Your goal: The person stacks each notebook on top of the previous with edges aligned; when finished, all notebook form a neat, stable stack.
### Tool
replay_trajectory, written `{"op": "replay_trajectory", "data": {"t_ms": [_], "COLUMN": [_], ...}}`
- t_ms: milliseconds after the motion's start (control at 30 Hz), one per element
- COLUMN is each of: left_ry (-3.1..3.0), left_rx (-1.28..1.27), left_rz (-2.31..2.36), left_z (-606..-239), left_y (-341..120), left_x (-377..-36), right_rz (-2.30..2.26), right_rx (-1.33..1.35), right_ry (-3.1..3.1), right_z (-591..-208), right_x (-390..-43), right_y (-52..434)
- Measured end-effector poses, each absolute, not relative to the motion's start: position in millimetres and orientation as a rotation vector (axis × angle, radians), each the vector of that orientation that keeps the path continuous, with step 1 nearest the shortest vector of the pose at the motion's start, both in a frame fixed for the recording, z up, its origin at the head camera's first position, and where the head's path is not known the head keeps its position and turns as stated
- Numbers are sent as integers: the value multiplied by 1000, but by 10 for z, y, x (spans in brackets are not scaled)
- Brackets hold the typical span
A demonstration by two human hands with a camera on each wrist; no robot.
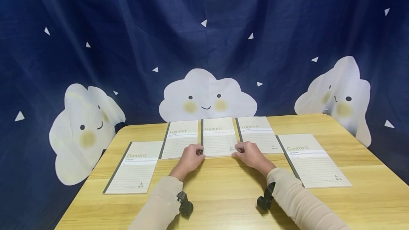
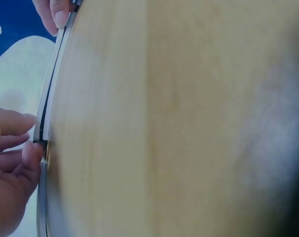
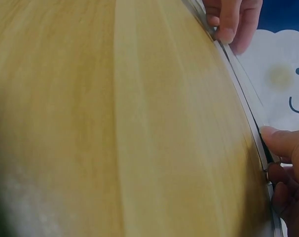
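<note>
At the worktop's (image 1: pixel 223 187) far middle, both hands pinch the near corners of the centre Gambit notebook (image 1: pixel 219 138): left hand (image 1: pixel 189 159) at its left corner, right hand (image 1: pixel 250 154) at its right. Wrist views blur; fingertips partly hidden.

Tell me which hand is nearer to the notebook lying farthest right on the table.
Right. The right hand grips the middle notebook at its near right corner, one notebook short of the far-right notebook. The left hand grips the middle one's near left corner, farther off.
</note>
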State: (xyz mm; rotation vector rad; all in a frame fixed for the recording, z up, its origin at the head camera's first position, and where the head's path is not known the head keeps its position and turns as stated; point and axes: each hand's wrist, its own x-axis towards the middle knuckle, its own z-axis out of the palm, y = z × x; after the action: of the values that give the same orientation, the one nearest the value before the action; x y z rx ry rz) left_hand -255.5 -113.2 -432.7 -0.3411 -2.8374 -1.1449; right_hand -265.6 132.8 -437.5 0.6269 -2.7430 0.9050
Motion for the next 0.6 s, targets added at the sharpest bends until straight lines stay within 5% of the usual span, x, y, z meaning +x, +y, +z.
{"op": "replay_trajectory", "data": {"t_ms": [600], "left_ry": [-2821], "left_rx": [-361], "left_rz": [-1221], "left_z": [-4321], "left_y": [-1139], "left_x": [-2526], "right_rz": [902], "right_rx": [607], "right_ry": [-2754], "right_z": [-4428], "right_x": [-2680], "right_y": [1354]}}
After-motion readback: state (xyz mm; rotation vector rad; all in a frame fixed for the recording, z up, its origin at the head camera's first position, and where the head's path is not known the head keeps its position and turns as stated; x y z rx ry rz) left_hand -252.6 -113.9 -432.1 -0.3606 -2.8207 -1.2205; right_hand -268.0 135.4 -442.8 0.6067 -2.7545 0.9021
